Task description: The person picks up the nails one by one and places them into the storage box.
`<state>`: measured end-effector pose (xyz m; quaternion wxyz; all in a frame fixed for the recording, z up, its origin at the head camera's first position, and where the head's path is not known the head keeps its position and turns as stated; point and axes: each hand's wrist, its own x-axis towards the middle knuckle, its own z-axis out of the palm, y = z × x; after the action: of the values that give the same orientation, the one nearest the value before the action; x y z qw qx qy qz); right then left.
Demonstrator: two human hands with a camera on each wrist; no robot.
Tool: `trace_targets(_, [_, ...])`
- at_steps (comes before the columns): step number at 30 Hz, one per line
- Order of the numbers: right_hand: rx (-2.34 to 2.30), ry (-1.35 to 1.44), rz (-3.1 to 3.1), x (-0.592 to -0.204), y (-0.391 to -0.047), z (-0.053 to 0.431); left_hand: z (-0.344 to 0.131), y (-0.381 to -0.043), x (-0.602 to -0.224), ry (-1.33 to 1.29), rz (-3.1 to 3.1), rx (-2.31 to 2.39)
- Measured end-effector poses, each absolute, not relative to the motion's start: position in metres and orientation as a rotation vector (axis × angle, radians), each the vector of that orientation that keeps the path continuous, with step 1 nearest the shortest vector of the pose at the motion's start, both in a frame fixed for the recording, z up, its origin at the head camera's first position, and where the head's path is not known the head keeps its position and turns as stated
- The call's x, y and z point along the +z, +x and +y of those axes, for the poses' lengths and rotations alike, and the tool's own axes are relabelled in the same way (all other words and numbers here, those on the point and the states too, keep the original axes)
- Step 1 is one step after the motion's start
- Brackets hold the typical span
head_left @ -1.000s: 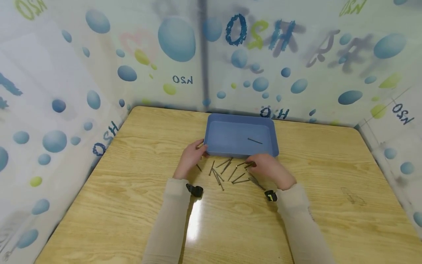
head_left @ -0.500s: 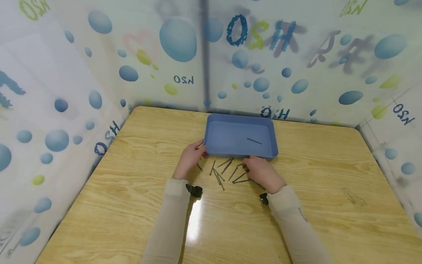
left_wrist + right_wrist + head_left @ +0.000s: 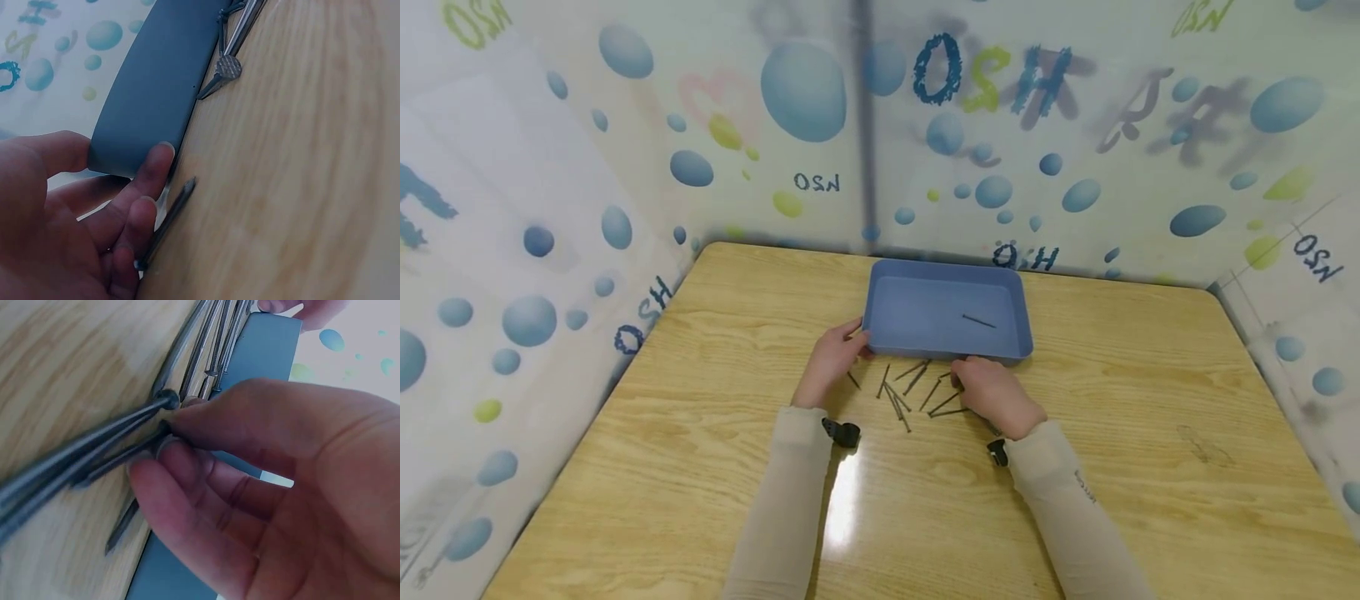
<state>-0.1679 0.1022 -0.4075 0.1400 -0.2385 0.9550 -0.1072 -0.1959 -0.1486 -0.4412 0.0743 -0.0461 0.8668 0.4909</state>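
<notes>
My left hand (image 3: 832,358) grips the near left corner of a blue tray (image 3: 917,312), thumb and fingers on either side of it in the left wrist view. One nail (image 3: 979,321) lies inside the tray toward the right. Just in front of the tray, my right hand (image 3: 1000,396) is down among scattered nails (image 3: 892,402). Its thumb and fingertips pinch a dark nail (image 3: 122,457) near the head in the right wrist view. Other nails lie close around those fingertips. A single nail (image 3: 169,222) rests on the table beside the left fingers.
The wooden table (image 3: 1150,400) ends at the back and sides against a curtain (image 3: 1075,150) printed with blue and green bubbles. The tray stands near the table's back edge. Several nails lie loosely crossed between the two hands.
My right hand has moved left over the nails and its fingers have come together near a nail's head. The left hand stays at the tray's corner.
</notes>
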Motion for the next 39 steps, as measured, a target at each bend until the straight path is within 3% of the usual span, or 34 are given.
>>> trace_targets(20, [-0.704,-0.861,2.827,-0.375,-0.185,0.124,-0.149,-0.195,-0.439,-0.13,2.589,1.484])
trace_targets(39, [-1.645,-0.367,2.589,-0.382,-0.21,0.113,-0.149,-0.194,-0.441,-0.127,2.594,1.476])
